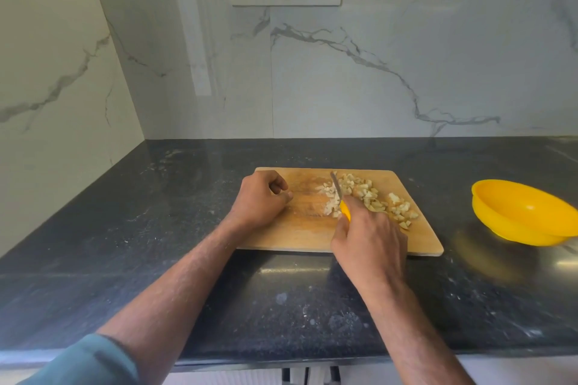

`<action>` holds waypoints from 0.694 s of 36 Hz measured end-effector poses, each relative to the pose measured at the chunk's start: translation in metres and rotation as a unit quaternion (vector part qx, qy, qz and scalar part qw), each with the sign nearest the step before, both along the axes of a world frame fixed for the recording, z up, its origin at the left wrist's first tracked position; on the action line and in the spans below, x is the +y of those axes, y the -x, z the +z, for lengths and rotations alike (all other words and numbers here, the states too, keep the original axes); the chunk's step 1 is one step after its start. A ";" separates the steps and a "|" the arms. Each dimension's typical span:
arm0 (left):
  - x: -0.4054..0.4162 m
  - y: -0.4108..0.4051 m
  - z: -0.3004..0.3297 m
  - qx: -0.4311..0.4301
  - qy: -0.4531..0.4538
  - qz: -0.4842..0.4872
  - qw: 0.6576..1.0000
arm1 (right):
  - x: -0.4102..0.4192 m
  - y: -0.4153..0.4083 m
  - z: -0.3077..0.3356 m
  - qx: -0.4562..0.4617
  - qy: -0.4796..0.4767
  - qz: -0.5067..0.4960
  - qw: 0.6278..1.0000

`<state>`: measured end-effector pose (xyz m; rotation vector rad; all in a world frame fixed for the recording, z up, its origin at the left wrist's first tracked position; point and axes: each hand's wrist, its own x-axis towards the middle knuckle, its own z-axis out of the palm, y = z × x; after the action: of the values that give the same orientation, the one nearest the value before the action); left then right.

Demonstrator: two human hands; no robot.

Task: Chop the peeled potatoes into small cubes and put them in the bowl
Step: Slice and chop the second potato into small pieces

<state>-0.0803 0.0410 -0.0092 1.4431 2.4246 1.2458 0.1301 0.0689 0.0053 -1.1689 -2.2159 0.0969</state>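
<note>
The right hand grips a yellow-handled knife over potato cubes on the cutting board; the left hand rests curled beside them. A yellow bowl sits apart on the desk.

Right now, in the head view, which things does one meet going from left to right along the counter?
left hand → knife held by the right hand → potato cubes on the cutting board → yellow bowl
</note>
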 end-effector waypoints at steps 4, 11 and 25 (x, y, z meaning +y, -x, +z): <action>0.000 0.000 0.000 0.004 -0.007 0.001 1.000 | -0.003 0.002 -0.001 0.001 -0.020 0.033 0.999; 0.002 0.000 -0.001 0.004 -0.006 -0.006 1.000 | -0.001 0.000 0.000 -0.027 -0.002 0.071 0.997; -0.001 0.000 0.001 0.005 -0.030 -0.004 1.000 | 0.004 0.008 -0.013 0.007 -0.088 0.069 0.994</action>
<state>-0.0803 0.0404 -0.0079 1.4756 2.4057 1.3240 0.1220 0.0728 -0.0082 -0.9189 -2.2404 -0.0323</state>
